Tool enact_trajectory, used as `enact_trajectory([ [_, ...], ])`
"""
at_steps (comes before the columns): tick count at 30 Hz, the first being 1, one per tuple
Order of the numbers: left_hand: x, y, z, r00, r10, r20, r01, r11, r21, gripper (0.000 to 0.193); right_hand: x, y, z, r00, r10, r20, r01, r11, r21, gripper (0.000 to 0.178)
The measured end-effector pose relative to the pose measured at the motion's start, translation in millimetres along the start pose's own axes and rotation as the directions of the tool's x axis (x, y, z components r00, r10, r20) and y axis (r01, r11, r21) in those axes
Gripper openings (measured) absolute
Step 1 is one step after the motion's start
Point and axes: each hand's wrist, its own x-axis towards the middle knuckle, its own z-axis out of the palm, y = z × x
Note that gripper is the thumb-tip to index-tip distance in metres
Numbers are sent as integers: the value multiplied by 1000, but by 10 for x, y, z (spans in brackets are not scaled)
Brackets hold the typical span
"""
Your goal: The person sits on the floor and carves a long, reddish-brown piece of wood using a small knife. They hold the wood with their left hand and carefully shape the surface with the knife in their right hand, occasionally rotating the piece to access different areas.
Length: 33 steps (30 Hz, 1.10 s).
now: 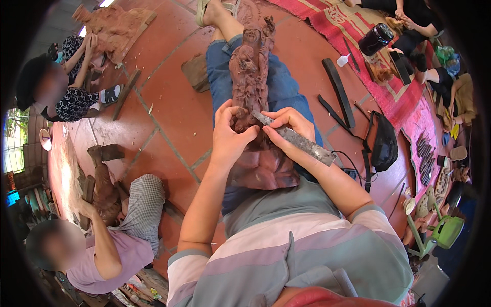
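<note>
A long reddish-brown wooden carving (249,71) of figures lies along my lap and legs, its broad base near my belly. My left hand (228,134) grips the carving at its middle, thumb pressed against the wood. In my right hand (287,127) is a flat grey metal file (296,139), held near its front end, with the tip laid against the carving between my two hands. The file's rear end sticks out to the right over my forearm.
Terracotta floor tiles (169,102) surround me. A person at lower left works on another wooden carving (102,184); another sits at upper left. Dark flat tools (338,92) and a black bag (384,146) lie to my right. A red mat (358,30) carries a black jug (376,38). More people sit at upper right.
</note>
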Motion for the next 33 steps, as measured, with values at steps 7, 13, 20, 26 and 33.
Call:
enact_trajectory([
  [7, -26, -38, -43, 1000, 11, 29, -7, 993, -117, 41, -4, 12, 84, 987, -151, -56, 142, 979, -147, 18],
  [13, -64, -43, -50, 999, 6, 39, -1, 989, -149, 44, -46, 21, 145, 964, -260, -62, 238, 941, -239, 20],
  [20, -89, -100, -46, 999, 7, 45, 1, 986, -170, 46, -89, -70, 71, 986, -160, -35, 150, 967, -206, 15],
  [26, -68, -146, -125, 992, 58, 114, -35, 980, -195, 54, -113, -45, 86, 975, -160, -152, 150, 986, -75, 13],
  [33, -117, -71, -154, 982, 28, 185, 34, 946, -323, 51, -177, 13, 135, 982, -155, -106, 139, 980, -143, 16],
])
